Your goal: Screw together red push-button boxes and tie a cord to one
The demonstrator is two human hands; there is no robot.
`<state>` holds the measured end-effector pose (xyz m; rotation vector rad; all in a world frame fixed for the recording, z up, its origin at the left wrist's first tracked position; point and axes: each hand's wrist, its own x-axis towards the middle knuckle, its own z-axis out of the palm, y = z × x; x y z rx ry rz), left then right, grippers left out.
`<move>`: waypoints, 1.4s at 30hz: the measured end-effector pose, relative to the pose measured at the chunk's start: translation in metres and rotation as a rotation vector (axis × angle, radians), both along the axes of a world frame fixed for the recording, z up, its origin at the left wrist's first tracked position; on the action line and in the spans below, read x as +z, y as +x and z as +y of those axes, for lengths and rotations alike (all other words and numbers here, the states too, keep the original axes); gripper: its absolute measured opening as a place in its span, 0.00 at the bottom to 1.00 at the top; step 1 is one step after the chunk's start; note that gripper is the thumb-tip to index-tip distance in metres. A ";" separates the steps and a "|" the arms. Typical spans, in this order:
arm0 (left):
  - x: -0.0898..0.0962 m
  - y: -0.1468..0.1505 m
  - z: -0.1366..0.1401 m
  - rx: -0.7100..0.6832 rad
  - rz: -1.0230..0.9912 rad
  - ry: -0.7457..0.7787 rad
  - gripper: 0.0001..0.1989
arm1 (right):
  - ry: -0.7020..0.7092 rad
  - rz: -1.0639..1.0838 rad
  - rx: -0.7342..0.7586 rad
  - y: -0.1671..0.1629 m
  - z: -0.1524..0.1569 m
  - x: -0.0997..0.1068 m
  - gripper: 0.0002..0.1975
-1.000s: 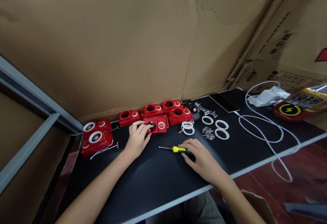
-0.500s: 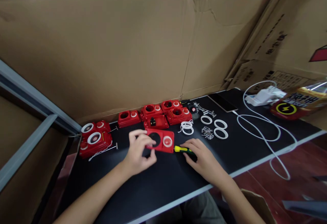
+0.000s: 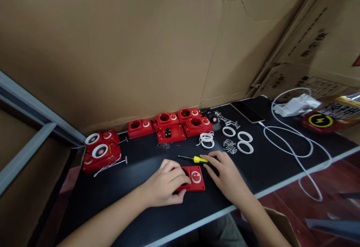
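Observation:
My left hand (image 3: 168,183) is closed on the left part of a red cover plate (image 3: 200,185), its fingers at the plate's round hole. The plate lies on or just over the black tabletop, and a clear round window ringed in white shows at its right end. To the right, my right hand (image 3: 226,173) has its fingers curled around the dark green end of a yellow-and-green screwdriver (image 3: 197,159). The screwdriver's thin shaft points left, just beyond the plate. Farther back sits an open red housing (image 3: 176,134) with a small black part inside.
Several red boxes (image 3: 139,128) line the back, and assembled ones (image 3: 102,156) stand at left. White rings (image 3: 245,148), screws (image 3: 230,146) and T-shaped metal rods (image 3: 225,119) lie at right. Beyond are a phone (image 3: 247,112), a white cable (image 3: 284,136) and a bottle (image 3: 323,119). Cardboard walls enclose the back.
My left hand has brought the red cover plate down toward me and slightly right. The screwdriver's shaft, hidden before, now shows. My right hand stays around its handle.

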<state>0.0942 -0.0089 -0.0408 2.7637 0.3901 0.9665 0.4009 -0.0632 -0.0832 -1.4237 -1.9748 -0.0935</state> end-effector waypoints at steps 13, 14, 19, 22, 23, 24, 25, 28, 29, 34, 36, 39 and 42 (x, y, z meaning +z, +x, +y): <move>-0.012 0.003 0.012 0.191 0.126 -0.269 0.33 | -0.018 -0.159 -0.015 0.052 0.066 0.049 0.12; -0.012 0.003 0.013 0.193 0.132 -0.284 0.33 | -0.033 -0.173 -0.005 0.054 0.073 0.048 0.11; -0.010 0.003 0.013 0.180 0.173 -0.370 0.32 | -0.066 -0.157 0.027 0.056 0.081 0.034 0.13; -0.009 0.003 0.013 0.181 0.184 -0.396 0.32 | -0.056 -0.094 0.031 0.055 0.076 0.030 0.16; -0.009 0.003 0.013 0.182 0.186 -0.400 0.32 | -0.048 -0.068 0.030 0.054 0.075 0.029 0.18; -0.009 0.003 0.013 0.183 0.186 -0.402 0.32 | -0.038 -0.040 0.027 0.054 0.074 0.030 0.19; -0.010 0.003 0.013 0.184 0.185 -0.405 0.32 | -0.025 -0.009 0.022 0.054 0.074 0.031 0.20; -0.011 0.003 0.013 0.180 0.178 -0.418 0.33 | 0.026 0.098 -0.015 0.055 0.074 0.036 0.24; -0.011 0.003 0.013 0.177 0.178 -0.422 0.33 | 0.044 0.138 -0.033 0.055 0.073 0.038 0.25; -0.010 0.001 0.014 0.171 0.190 -0.445 0.32 | 0.112 0.358 -0.100 0.052 0.066 0.046 0.24; -0.010 0.001 0.014 0.173 0.194 -0.444 0.32 | 0.121 0.420 -0.105 0.049 0.063 0.048 0.22; -0.011 0.001 0.013 0.180 0.181 -0.421 0.32 | 0.117 0.443 -0.078 0.046 0.062 0.051 0.22; -0.013 0.002 0.012 0.194 0.139 -0.382 0.35 | 0.096 0.385 -0.014 0.046 0.063 0.056 0.20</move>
